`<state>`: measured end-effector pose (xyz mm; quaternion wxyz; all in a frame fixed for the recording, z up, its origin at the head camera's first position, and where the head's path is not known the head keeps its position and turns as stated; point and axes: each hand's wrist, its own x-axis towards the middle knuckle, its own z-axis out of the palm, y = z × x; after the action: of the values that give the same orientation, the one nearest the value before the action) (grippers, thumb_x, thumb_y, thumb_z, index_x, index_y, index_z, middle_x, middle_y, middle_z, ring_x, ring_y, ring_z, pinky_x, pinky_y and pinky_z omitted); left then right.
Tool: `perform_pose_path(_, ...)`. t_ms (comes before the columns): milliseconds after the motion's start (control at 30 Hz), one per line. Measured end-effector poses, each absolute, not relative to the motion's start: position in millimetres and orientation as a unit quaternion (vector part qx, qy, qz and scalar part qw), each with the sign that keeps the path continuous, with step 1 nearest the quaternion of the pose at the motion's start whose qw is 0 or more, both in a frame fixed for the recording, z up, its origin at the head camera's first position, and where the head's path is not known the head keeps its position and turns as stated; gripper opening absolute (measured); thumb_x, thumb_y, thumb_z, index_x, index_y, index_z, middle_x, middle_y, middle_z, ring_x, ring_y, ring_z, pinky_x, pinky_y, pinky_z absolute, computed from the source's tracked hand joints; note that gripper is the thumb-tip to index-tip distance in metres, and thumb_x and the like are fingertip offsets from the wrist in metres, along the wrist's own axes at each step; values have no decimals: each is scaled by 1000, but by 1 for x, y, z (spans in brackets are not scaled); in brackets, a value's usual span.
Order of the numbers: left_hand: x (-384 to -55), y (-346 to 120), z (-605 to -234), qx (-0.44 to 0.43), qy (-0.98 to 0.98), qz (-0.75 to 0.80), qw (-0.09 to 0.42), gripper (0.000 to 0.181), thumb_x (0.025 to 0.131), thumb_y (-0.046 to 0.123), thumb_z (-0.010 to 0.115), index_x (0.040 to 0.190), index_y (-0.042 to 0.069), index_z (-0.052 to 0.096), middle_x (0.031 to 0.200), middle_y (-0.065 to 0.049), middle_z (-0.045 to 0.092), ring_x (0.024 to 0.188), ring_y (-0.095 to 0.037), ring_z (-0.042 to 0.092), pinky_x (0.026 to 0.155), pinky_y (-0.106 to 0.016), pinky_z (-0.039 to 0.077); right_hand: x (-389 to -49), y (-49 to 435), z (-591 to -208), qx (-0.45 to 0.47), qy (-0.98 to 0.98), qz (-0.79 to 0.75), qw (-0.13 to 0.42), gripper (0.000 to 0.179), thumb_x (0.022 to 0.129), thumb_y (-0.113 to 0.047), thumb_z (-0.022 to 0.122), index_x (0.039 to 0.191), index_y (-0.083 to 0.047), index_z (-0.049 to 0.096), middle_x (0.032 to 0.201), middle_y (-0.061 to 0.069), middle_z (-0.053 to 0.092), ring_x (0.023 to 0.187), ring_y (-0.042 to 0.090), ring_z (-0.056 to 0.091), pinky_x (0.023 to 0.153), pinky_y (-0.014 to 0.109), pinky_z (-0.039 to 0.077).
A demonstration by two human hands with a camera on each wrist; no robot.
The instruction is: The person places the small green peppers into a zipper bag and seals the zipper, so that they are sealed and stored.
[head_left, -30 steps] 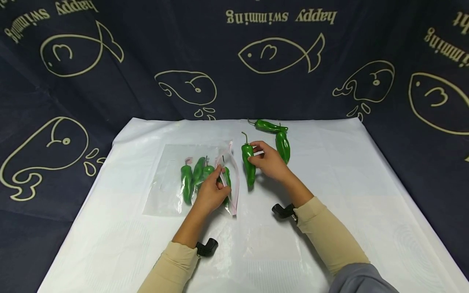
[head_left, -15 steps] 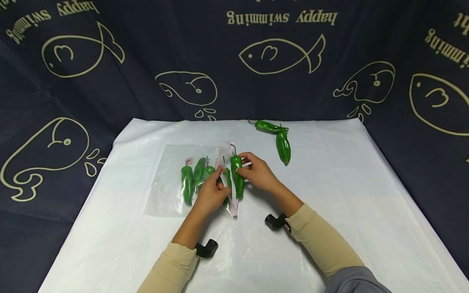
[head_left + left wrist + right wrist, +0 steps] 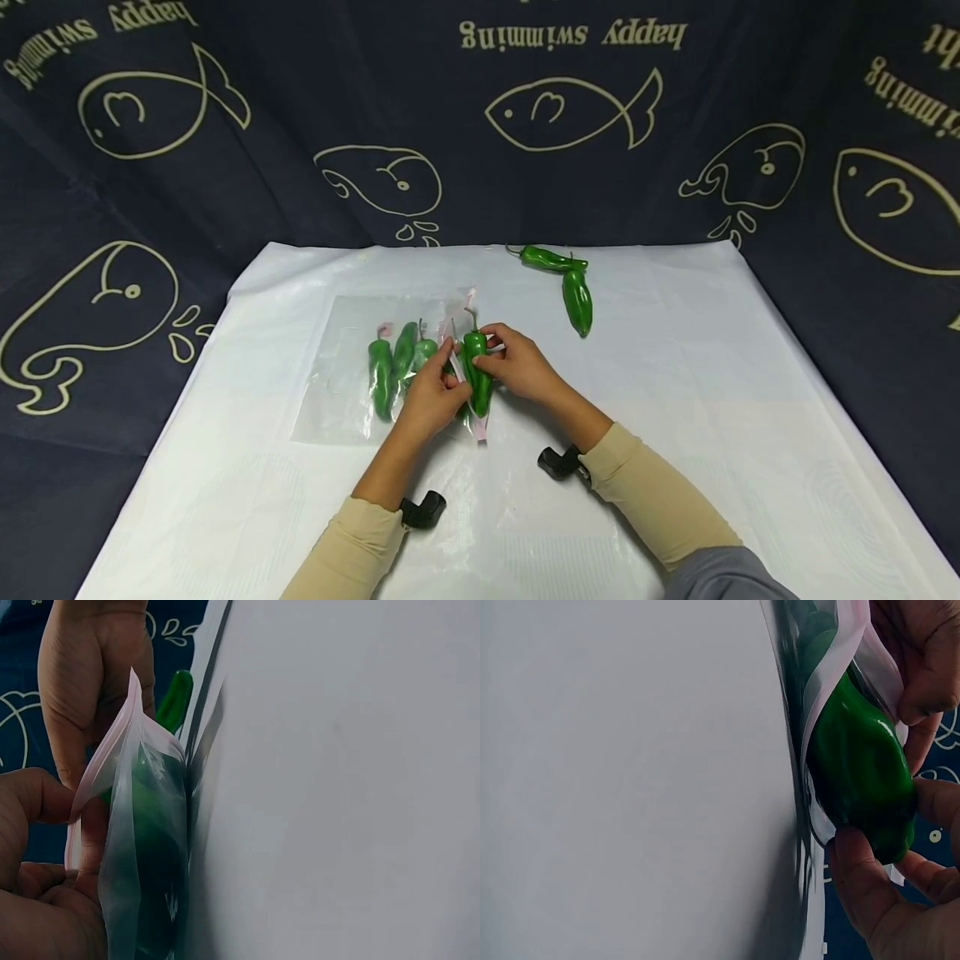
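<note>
A clear zip bag [image 3: 330,392] with a pink-edged mouth lies on the white cloth, several green peppers [image 3: 381,379] inside it. My left hand [image 3: 433,393] pinches the upper lip of the mouth and holds it raised, as the left wrist view also shows at the pink edge [image 3: 112,742]. Between thumb and fingers my right hand [image 3: 521,364] grips another green pepper [image 3: 478,375] at the bag's mouth. In the right wrist view that pepper [image 3: 866,765] is partly between the two lips of the bag. Its far end is hidden there.
Two more green peppers lie at the back of the table, one crosswise [image 3: 551,259] and one pointing toward me [image 3: 577,302], touching at their ends. A dark curtain [image 3: 585,183] with fish drawings hangs behind the white-covered table [image 3: 675,350].
My right hand has carried the gripped pepper leftward and slightly nearer me, from beside the bag into its mouth. The left hand stays in place on the lip.
</note>
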<state>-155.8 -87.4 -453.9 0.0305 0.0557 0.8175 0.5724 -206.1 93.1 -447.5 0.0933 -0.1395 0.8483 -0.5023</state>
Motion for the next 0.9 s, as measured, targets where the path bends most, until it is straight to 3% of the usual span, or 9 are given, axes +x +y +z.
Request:
perform_pose_path(167, -155, -88, -454, 58, 819, 570, 24, 84, 78, 0, 63, 155, 0, 28, 137, -6, 57, 60, -10, 54, 47, -25, 43, -206, 92, -447, -138, 852, -493, 106, 47, 93, -21, 69, 136, -10, 54, 116, 12, 60, 90, 18, 65, 64, 30, 54)
perform_pose_path(433, -155, -87, -452, 58, 821, 568, 22, 84, 79, 0, 64, 154, -1, 29, 139, -7, 55, 63, -12, 55, 48, -25, 44, -202, 93, -442, -136, 862, -476, 107, 49, 96, -19, 61, 141, -6, 51, 114, 13, 58, 75, 16, 64, 60, 30, 54)
perform_pose_path(600, -155, -86, -452, 57, 822, 567, 20, 84, 78, 0, 65, 154, -1, 29, 138, -7, 56, 64, -12, 55, 49, -25, 45, -202, 93, -443, -134, 854, -490, 114, 49, 94, -13, 61, 141, -5, 50, 111, 12, 58, 75, 15, 64, 63, 29, 56)
perform_pose_path(900, -156, -84, -450, 55, 827, 558, 28, 84, 78, 1, 65, 154, -1, 29, 115, -10, 63, 61, -11, 55, 49, -26, 45, -200, 95, -444, -125, 856, -488, 118, 46, 95, -13, 62, 139, -6, 50, 112, 12, 59, 73, 17, 63, 59, 30, 55)
